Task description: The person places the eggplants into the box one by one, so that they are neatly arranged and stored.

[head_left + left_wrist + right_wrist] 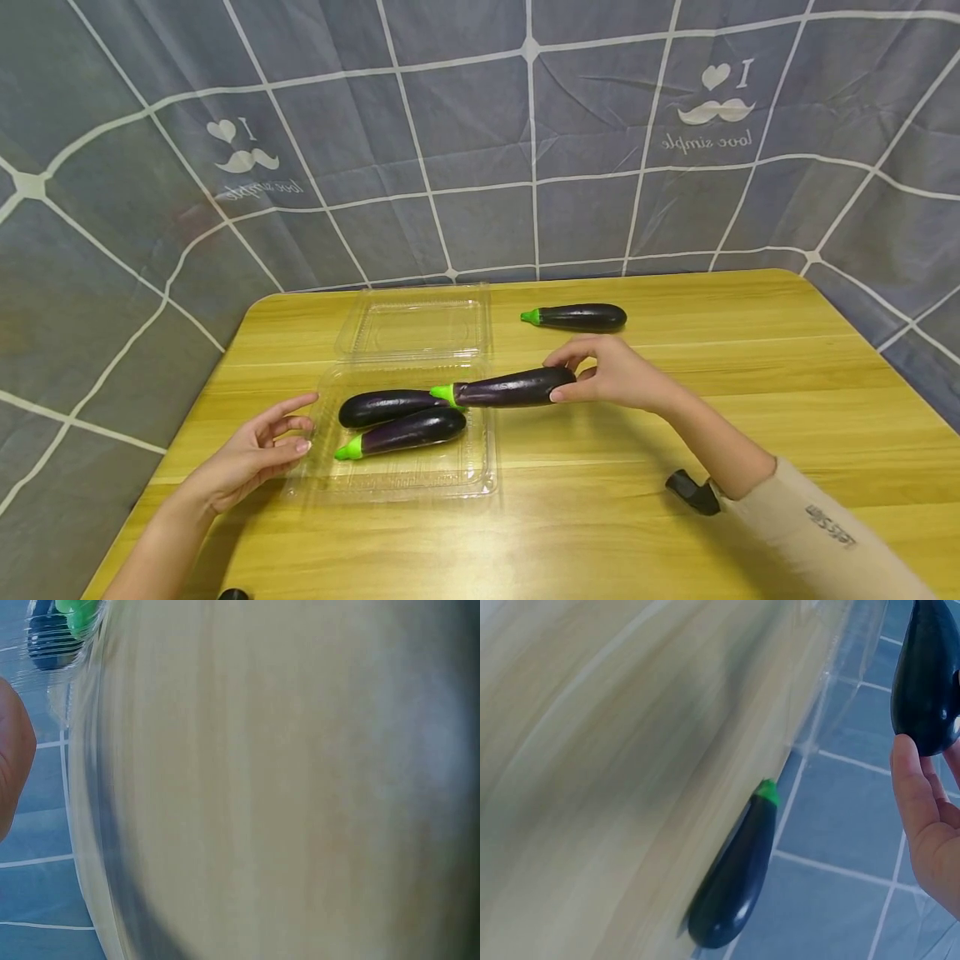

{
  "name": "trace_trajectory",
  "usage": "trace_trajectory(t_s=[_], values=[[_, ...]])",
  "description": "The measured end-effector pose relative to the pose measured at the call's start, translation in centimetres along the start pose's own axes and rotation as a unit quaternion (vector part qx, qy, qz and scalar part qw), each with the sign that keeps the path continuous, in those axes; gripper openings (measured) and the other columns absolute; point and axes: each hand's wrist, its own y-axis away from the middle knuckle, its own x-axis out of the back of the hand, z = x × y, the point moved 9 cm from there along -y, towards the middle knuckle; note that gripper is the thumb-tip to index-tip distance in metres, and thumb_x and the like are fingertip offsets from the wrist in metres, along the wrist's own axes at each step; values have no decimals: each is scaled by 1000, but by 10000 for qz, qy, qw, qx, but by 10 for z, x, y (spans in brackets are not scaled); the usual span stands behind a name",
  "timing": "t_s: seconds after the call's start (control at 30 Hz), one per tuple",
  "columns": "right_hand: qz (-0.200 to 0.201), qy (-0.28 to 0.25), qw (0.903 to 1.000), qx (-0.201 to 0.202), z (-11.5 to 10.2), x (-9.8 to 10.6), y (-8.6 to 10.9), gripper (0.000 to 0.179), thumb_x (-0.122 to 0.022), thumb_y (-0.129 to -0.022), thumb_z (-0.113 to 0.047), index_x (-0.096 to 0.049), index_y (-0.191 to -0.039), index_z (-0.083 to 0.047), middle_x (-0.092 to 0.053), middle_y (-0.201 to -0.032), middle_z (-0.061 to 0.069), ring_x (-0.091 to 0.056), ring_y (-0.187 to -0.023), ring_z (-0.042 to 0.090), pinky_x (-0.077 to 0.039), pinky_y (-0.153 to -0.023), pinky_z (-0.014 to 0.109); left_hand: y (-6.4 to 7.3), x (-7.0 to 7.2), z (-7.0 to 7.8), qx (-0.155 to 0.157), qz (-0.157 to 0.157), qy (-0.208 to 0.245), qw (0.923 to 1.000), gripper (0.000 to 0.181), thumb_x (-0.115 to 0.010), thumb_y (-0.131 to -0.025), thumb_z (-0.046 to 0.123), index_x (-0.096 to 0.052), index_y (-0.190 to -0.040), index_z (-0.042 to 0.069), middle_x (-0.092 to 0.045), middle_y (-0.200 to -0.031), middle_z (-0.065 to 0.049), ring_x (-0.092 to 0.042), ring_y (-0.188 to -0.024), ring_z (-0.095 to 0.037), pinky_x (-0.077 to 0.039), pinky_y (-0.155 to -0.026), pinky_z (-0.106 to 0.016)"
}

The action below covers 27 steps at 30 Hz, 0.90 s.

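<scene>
My right hand grips an eggplant by its thick end, thumb on the near side and fingers on the far side. Its green stem points left and overlaps the right part of a clear plastic clamshell box in the head view. Two more eggplants lie in the box: one behind, the other in front with its stem to the left. At the box's left rim is my left hand, fingers loosely bent and holding nothing. The right wrist view shows the held eggplant above the fingers.
Another eggplant lies on the wooden table behind my right hand. The box's lid is folded back flat, away from me. A grey checked cloth hangs behind the table. Near my right forearm is a black strap piece.
</scene>
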Motion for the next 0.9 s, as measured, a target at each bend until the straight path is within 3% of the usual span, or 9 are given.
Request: trace_trajectory(t_s=[0.2, 0.57, 0.9], values=[[-156, -135, 9996, 208, -13, -11, -7, 37, -80, -74, -16, -67, -106, -3, -62, -107, 8, -56, -93, 23, -53, -75, 30, 1, 1, 0, -7, 16, -61, 10000, 56, -47, -93, -6, -41, -139, 25, -49, -110, 2, -55, -86, -4, -50, -72, -19], [-329, 85, 9986, 400, -32, -32, -23, 34, -81, -72, -17, -70, -102, -5, -62, -99, 5, -55, -88, 20, -53, -72, 32, 1, 1, -1, -1, 28, -114, 9999, 56, -48, -93, -6, -41, -139, 25, -49, -110, 2, -55, -85, -4, -50, -72, -19], [-512, 339, 9963, 600, -44, -52, -34, 34, -82, -71, -14, -70, -101, -5, -62, -96, 3, -55, -83, 17, -53, -68, 25, 0, 0, 0, -33, 7, -22, 10000, 55, -48, -93, -7, -43, -138, 24, -51, -109, 3, -56, -85, -4, -50, -72, -20]])
